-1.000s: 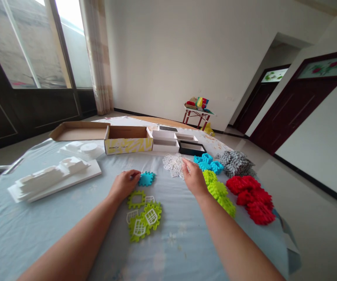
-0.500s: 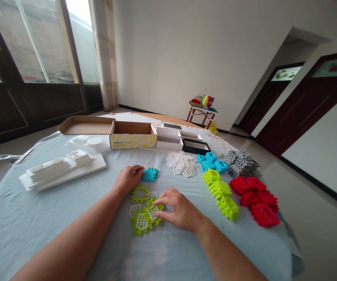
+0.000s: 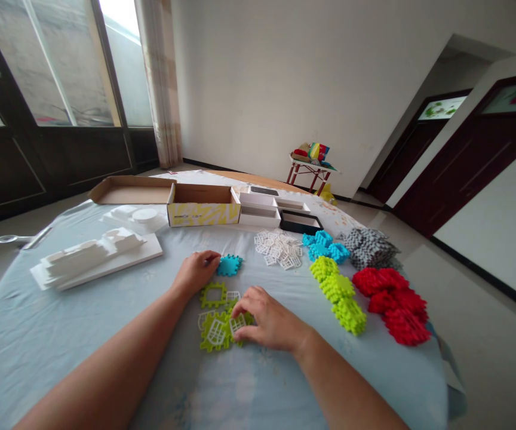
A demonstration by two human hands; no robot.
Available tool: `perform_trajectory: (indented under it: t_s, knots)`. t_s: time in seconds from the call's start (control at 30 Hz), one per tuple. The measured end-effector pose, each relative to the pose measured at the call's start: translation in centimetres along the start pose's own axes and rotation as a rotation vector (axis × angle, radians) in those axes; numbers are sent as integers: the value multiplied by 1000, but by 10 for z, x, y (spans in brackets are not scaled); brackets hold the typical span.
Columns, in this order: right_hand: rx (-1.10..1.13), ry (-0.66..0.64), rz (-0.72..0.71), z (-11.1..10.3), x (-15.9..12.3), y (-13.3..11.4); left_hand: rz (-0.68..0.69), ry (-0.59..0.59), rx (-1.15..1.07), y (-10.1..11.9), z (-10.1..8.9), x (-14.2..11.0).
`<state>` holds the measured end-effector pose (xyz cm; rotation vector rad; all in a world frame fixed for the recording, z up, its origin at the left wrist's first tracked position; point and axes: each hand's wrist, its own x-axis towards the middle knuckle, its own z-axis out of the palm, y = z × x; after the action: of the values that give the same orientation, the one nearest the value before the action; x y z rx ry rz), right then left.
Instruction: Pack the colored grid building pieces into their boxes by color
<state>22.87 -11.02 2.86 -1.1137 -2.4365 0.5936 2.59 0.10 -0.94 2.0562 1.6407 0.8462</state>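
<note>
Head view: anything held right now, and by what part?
No clear hold. The right hand has its fingers on the green lattice pieces; the left hand sits by the blue piece, touching or not unclear.

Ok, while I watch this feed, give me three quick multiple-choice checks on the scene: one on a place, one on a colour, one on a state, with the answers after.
1. Where is the left hand?
A. Resting on the grey heap
B. Just left of the teal toothed plastic piece
C. Lifted up by the window

2. What colour is the rightmost heap nearest the person?
A. Red
B. Blue
C. White

3. What state is the yellow-patterned carton in?
A. Taped shut
B. Tipped on its side
C. Upright with its top open

Answers:
1. B, since the fingers stop at that piece's left side.
2. A, since the heap shows bright red.
3. C, since its brown inside shows from above.
</note>
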Motion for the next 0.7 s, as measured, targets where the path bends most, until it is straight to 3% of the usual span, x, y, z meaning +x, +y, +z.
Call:
perform_trajectory:
  t_s: [0.17, 0.33, 0.4, 0.5, 0.57, 0.63, 0.7]
  knots:
    - [82, 22, 23, 1, 1, 1, -1, -13, -3, 0, -1, 0]
    - [352, -22, 171, -7, 2, 8, 8, -13, -1, -4, 0, 1]
    - [413, 192, 224, -13, 5, 16, 12, -17, -1, -6, 0, 2]
    - [401, 680, 285, -24, 10, 34, 10, -18, 2, -7, 0, 3]
    - [361, 830, 319, -28, 10, 44, 7, -17, 3, -6, -1, 3]
    - [321, 774, 338, -27, 9, 49, 3, -18, 1, -5, -3, 4]
    - [283, 613, 319, -23, 6, 47, -2, -18, -2, -4, -4, 4]
